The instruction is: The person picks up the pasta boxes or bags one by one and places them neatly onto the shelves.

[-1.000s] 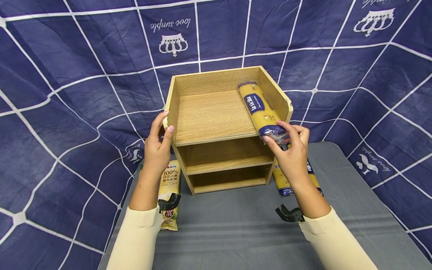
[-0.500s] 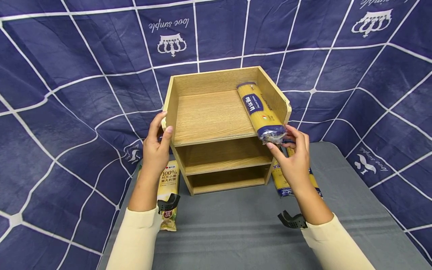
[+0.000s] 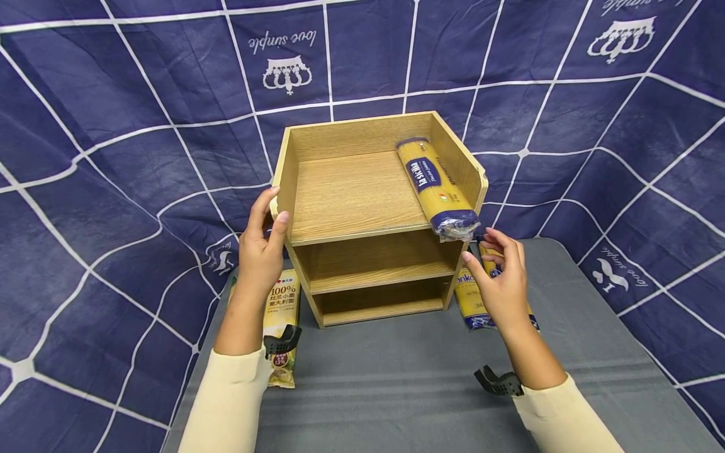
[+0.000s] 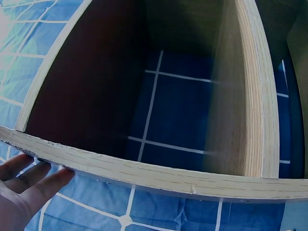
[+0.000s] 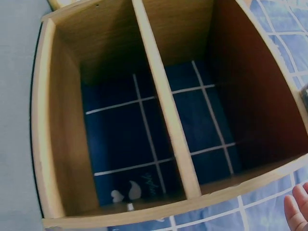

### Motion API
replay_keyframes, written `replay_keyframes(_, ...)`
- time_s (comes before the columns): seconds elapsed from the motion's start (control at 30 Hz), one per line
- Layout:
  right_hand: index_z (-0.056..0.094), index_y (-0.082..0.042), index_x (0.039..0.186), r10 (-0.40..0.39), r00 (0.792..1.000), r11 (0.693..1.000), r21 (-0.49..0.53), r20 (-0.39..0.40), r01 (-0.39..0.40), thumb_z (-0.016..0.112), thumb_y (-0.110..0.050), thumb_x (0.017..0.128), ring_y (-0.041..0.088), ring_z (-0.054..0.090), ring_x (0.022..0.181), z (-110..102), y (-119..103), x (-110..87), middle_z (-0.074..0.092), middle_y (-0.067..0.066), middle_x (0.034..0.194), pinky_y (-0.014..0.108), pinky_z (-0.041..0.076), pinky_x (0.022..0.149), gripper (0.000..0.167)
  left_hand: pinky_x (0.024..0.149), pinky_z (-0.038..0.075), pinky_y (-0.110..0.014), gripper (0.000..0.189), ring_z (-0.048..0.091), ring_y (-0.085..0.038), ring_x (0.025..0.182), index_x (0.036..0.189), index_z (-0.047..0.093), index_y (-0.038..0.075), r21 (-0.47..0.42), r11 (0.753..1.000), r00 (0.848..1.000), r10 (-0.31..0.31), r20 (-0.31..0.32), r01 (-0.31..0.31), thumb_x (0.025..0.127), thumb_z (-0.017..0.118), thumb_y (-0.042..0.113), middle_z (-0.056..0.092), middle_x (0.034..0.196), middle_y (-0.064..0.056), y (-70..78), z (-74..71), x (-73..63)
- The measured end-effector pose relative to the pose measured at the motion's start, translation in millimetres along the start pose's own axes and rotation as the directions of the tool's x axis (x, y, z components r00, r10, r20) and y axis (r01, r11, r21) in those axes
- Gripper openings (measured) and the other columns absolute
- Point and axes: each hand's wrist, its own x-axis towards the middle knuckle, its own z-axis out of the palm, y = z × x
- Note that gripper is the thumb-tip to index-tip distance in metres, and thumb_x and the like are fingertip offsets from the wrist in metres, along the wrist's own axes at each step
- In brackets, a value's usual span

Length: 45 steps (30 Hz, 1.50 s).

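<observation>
Left hand (image 3: 262, 251) pinches wooden shelf (image 3: 351, 189), right hand (image 3: 504, 283) hangs fingers spread, with two-o'clock packet (image 3: 435, 182) shelved, four-o'clock packs (image 3: 474, 305) and eight-o'clock pouch (image 3: 284, 296) unshelved.

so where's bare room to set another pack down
Bare: top of the tan wooden shelf, left of the yellow-blue plastic pasta pack; both compartments below; the grey cloth before the shelf. Crowded: the cloth beside the shelf, with a long cream-yellow packet left and more yellow-blue packs right.

The shelf (image 3: 351, 195) is grained wood (rough-edged), the pasta packet (image 3: 435, 185) glossy plastic, the backdrop (image 3: 368, 53) creased cloth.
</observation>
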Motion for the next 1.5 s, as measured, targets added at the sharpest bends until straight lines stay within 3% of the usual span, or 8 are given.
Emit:
replay_keyframes(0.5,0.054,0.001,0.139,0.1,0.994,0.994,-0.053,0.037,-0.098,0.071,-0.006,0.093,0.012,0.055,0.114,-3.1,32.9,-19.3,0.052,0.017,0.131,0.007,0.043,0.091,0.05,0.086,0.047,-0.018,0.044,0.058,-0.004,0.11,0.148,0.049,0.029,-0.021,1.0,1.0,-0.006,0.006,0.006,0.104,0.056,0.023,0.065,0.126,-0.014,0.9,0.8,-0.3)
replay_keyframes(0.63,0.054,0.0,0.139,0.142,0.989,0.988,-0.073,0.046,-0.139,0.07,-0.008,0.094,0.007,0.054,0.114,-4.0,42.6,-24.0,0.054,0.017,0.132,0.007,0.042,0.092,0.049,0.086,0.047,-0.018,0.044,0.058,-0.004,0.11,0.148,0.049,0.029,-0.015,1.0,1.0,-0.005,0.004,0.005,0.104,0.056,0.024,0.065,0.126,-0.014,0.8,0.7,-0.2)
replay_keyframes(0.87,0.053,-0.003,0.141,0.23,0.97,0.964,-0.158,0.079,-0.216,0.071,-0.016,0.095,0.028,0.056,0.121,-5.4,62.6,-32.8,0.055,0.016,0.135,0.015,0.043,0.094,0.05,0.087,0.046,-0.021,0.044,0.058,-0.003,0.108,0.147,0.05,0.029,0.001,1.0,1.0,-0.001,-0.005,0.001,0.104,0.057,0.023,0.066,0.123,-0.015,0.4,0.3,-0.4)
replay_keyframes(1.0,0.053,0.0,0.14,0.257,0.963,0.956,-0.166,0.08,-0.241,0.072,-0.014,0.094,0.032,0.055,0.123,-5.2,72.9,-37.1,0.055,0.018,0.135,0.024,0.047,0.096,0.052,0.088,0.046,-0.023,0.044,0.058,-0.003,0.108,0.147,0.05,0.029,0.0,1.0,1.0,-0.007,-0.003,0.007,0.104,0.057,0.024,0.066,0.124,-0.014,0.0,0.2,-0.4)
replay_keyframes(1.1,0.053,0.001,0.14,0.276,0.957,0.95,-0.172,0.085,-0.259,0.072,-0.015,0.093,0.033,0.055,0.124,-4.9,78.8,-39.8,0.055,0.02,0.135,0.019,0.045,0.096,0.052,0.087,0.046,-0.022,0.044,0.058,-0.004,0.108,0.147,0.049,0.03,-0.007,1.0,1.0,-0.013,-0.003,0.013,0.104,0.057,0.024,0.066,0.123,-0.014,-0.4,0.1,-0.3)
replay_keyframes(1.23,0.052,0.001,0.141,0.322,0.941,0.934,-0.201,0.109,-0.296,0.071,-0.018,0.094,0.035,0.053,0.127,-5.1,85.3,-43.3,0.054,0.022,0.135,0.032,0.045,0.104,0.054,0.085,0.047,-0.019,0.044,0.058,-0.004,0.108,0.147,0.049,0.03,-0.017,1.0,1.0,-0.015,-0.002,0.015,0.104,0.057,0.024,0.065,0.124,-0.014,-0.7,0.0,-0.2)
replay_keyframes(1.33,0.049,0.0,0.144,0.359,0.924,0.918,-0.231,0.135,-0.323,0.07,-0.021,0.096,0.037,0.05,0.131,-5.6,92.0,-46.1,0.052,0.023,0.137,0.051,0.042,0.109,0.056,0.085,0.047,-0.019,0.044,0.058,-0.004,0.108,0.148,0.049,0.029,-0.021,1.0,1.0,-0.014,-0.001,0.014,0.104,0.057,0.023,0.065,0.124,-0.014,-0.5,0.1,-0.1)
replay_keyframes(1.5,0.046,0.001,0.146,0.409,0.896,0.89,-0.29,0.171,-0.351,0.069,-0.023,0.096,0.04,0.047,0.135,-6.8,101.2,-49.7,0.048,0.026,0.142,0.054,0.038,0.114,0.06,0.085,0.047,-0.019,0.044,0.058,-0.004,0.108,0.148,0.049,0.029,-0.019,1.0,1.0,-0.015,-0.001,0.015,0.105,0.056,0.023,0.065,0.125,-0.014,-0.4,0.3,0.2)
